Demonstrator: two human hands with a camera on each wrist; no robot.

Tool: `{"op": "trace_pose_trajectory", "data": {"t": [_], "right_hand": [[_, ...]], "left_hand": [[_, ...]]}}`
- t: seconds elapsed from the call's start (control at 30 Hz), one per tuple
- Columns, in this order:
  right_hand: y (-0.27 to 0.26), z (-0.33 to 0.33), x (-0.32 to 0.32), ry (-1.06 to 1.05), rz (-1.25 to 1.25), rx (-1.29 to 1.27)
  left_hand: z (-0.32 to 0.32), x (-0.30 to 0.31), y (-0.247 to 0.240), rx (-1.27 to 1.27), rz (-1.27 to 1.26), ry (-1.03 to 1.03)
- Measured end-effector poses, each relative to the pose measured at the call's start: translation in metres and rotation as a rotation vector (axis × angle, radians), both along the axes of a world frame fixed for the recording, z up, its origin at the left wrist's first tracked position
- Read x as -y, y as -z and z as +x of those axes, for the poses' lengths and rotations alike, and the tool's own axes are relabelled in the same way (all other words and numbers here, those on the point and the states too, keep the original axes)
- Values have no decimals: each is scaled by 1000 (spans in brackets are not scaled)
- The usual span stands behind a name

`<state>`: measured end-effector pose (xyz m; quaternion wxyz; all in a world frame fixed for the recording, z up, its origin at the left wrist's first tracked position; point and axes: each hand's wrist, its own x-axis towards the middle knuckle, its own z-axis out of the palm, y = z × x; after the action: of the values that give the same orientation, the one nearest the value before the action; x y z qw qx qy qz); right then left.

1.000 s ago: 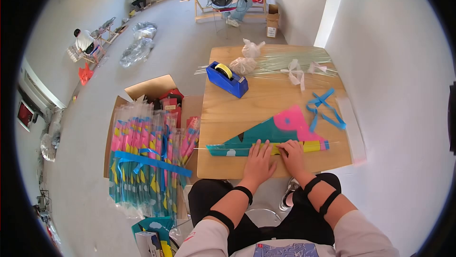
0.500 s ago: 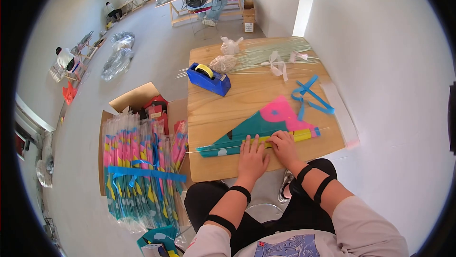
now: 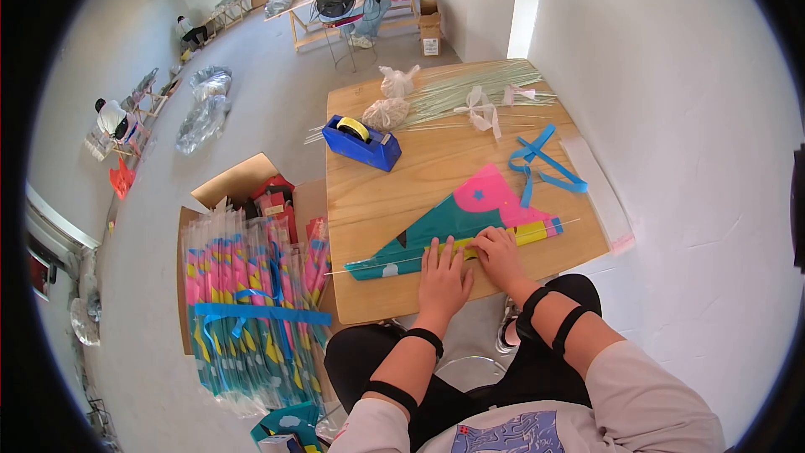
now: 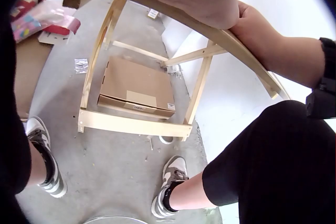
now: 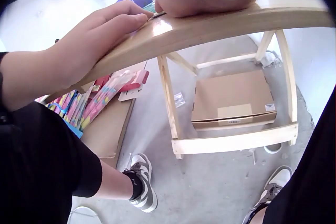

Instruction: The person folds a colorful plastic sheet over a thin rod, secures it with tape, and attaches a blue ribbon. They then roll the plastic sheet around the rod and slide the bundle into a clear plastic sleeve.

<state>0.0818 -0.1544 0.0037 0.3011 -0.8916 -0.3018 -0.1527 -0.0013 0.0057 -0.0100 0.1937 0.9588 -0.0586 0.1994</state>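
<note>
A triangular printed kite (image 3: 457,210), teal and pink, lies partly folded on the wooden table (image 3: 369,193). Its near edge forms a narrow yellow band (image 3: 537,232), with a thin pale rod (image 3: 338,272) running along it and jutting past both ends. My left hand (image 3: 444,281) presses on this band with straight fingers spread flat. Right beside it, my right hand (image 3: 499,260) has bent fingers gripping the folded edge. In the right wrist view, the left hand's fingers (image 5: 118,27) lie flat near the table edge; the right hand's fingertips are hidden.
A blue tape dispenser (image 3: 362,143), tied plastic bags (image 3: 386,113), a bundle of thin rods (image 3: 470,88) and blue ribbon (image 3: 545,164) lie beyond the kite. Left of the table, a carton (image 3: 243,181) holds many sleeved kites (image 3: 243,277). A flat box (image 4: 136,87) sits underneath.
The head view has shifted, so the table appears further left and slightly higher. Both hands keep their places on the kite's folded edge, with little visible movement.
</note>
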Motion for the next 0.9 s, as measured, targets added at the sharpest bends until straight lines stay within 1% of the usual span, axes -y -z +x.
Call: {"op": "trace_pose_trajectory", "data": {"t": [0.27, 0.33, 0.53, 0.9], "right_hand": [[-2, -1, 0, 9, 5, 2], [-2, -1, 0, 11, 0, -1], [6, 2, 1, 17, -8, 7], [-4, -1, 1, 6, -25, -10]], "left_hand": [[-1, 1, -2, -23, -4, 0], [0, 0, -2, -21, -40, -7], [0, 0, -4, -60, -29, 5], [1, -2, -3, -36, -21, 23]]}}
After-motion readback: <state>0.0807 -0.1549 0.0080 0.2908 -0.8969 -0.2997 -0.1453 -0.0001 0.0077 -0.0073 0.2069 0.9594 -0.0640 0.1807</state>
